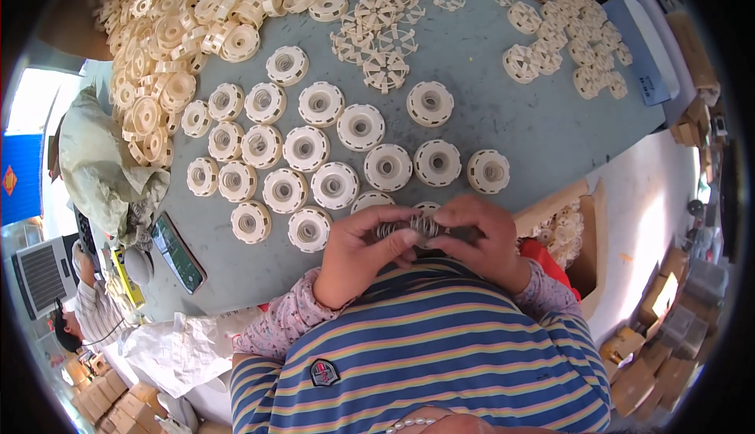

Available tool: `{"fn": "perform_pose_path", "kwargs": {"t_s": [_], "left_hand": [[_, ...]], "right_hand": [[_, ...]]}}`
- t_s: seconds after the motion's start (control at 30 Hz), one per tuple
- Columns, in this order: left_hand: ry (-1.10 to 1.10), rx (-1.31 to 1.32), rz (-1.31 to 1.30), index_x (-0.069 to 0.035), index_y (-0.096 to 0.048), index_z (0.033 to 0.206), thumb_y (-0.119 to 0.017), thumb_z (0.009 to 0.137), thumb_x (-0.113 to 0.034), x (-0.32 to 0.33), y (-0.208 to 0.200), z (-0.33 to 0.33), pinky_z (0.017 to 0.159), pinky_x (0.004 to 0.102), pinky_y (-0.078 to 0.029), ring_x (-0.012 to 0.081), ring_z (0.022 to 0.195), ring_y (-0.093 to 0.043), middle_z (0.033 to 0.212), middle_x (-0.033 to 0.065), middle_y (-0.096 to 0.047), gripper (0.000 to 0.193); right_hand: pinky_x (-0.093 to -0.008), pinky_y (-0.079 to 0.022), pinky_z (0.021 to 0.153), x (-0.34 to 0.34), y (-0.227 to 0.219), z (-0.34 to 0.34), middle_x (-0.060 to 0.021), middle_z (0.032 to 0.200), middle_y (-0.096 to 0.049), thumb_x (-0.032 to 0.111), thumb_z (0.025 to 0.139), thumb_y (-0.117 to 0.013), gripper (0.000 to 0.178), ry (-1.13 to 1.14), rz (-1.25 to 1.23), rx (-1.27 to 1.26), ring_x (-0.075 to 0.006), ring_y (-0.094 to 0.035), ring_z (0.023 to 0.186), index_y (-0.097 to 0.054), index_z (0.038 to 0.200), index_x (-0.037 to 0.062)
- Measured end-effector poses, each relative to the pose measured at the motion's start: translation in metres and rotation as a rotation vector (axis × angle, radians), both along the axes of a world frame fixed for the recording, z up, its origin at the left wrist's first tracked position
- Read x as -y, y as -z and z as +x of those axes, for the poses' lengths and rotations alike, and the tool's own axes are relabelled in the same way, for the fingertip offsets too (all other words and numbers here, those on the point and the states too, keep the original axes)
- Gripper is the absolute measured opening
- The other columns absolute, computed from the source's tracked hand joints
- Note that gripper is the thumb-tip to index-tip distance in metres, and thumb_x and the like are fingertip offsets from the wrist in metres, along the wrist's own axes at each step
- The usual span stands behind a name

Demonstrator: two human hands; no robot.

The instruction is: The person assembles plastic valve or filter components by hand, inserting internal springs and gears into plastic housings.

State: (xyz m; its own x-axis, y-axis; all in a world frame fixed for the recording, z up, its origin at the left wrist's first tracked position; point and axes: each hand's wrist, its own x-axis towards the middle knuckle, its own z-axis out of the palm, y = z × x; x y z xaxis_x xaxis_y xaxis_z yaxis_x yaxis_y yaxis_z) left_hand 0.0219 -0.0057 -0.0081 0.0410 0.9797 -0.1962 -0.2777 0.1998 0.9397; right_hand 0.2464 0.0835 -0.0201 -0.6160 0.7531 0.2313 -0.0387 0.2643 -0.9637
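Metal coil springs (425, 226) are held between my two hands, close to my body at the table's near edge. My left hand (363, 247) is closed round them, its thumb on the coils. From the other side, the fingers of my right hand (479, 232) pinch the end of the springs. Just beyond my hands, several cream plastic wheel-shaped rings (388, 184) lie flat on the table. Springs sit in the centres of many of them, such as the spring (306, 147) in one ring. My hands partly cover the nearest rings.
Loose cream rings are heaped at the far left (169, 29). Spoked plastic discs (385, 70) lie at the far middle, and stacked wheel parts (574, 29) at the far right. A phone (178, 252) rests at the left edge. An open carton (586, 237) of parts stands right.
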Motion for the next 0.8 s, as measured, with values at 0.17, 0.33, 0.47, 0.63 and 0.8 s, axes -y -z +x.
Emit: {"fn": "perform_pose_path", "kwargs": {"t_s": [0.17,0.33,0.47,0.63,0.8], "left_hand": [[-0.052,0.417,-0.503,-0.001,-0.073,0.116,-0.066,0.112,-0.021,-0.002,0.0,-0.004,0.059,0.0254,-0.056,0.0127,0.067,-0.069,0.087,0.005,-0.072,0.022],[0.129,0.142,-0.315,-0.001,-0.072,0.109,-0.066,0.111,-0.024,-0.002,-0.003,-0.01,0.053,0.0244,-0.051,0.0119,0.06,-0.065,0.083,0.0051,-0.071,0.024],[0.18,0.258,-0.491,0.0,-0.072,0.107,-0.066,0.112,-0.031,-0.002,-0.007,-0.015,0.052,0.0227,-0.049,0.0106,0.058,-0.063,0.079,0.0047,-0.07,0.032],[0.397,0.36,-0.548,0.002,-0.073,0.109,-0.063,0.112,-0.029,0.0,-0.002,-0.02,0.054,0.0232,-0.05,0.0093,0.059,-0.063,0.08,0.0045,-0.07,0.033],[0.437,0.328,-0.381,0.003,-0.073,0.112,-0.062,0.112,-0.025,0.003,0.001,-0.023,0.054,0.0236,-0.051,0.0091,0.063,-0.064,0.083,0.0046,-0.071,0.031]], "right_hand": [[-0.0384,-0.063,0.078,-0.013,-0.004,-0.004,-0.0151,0.113,-0.074,0.002,0.085,-0.089,0.037,-0.071,0.662,0.041,-0.0328,-0.077,0.093,-0.073,0.118,0.0066],[-0.0374,-0.063,0.075,-0.001,-0.006,-0.004,-0.0125,0.111,-0.072,0.001,0.086,-0.086,0.037,-0.063,0.458,0.06,-0.0301,-0.075,0.09,-0.074,0.12,0.0078],[-0.0377,-0.062,0.074,-0.007,-0.001,0.0,-0.0115,0.111,-0.071,0.002,0.087,-0.085,0.04,-0.029,0.641,0.095,-0.0301,-0.074,0.089,-0.073,0.124,0.0065],[-0.039,-0.061,0.085,-0.012,-0.021,0.001,-0.0102,0.111,-0.068,-0.004,0.089,-0.077,0.039,0.129,0.566,0.175,-0.028,-0.069,0.106,-0.07,0.127,-0.0002],[-0.0376,-0.059,0.089,-0.001,0.0,0.011,-0.0101,0.108,-0.068,-0.005,0.088,-0.073,0.028,0.049,-0.321,-0.075,-0.0289,-0.067,0.108,-0.07,0.116,0.0011]]}}
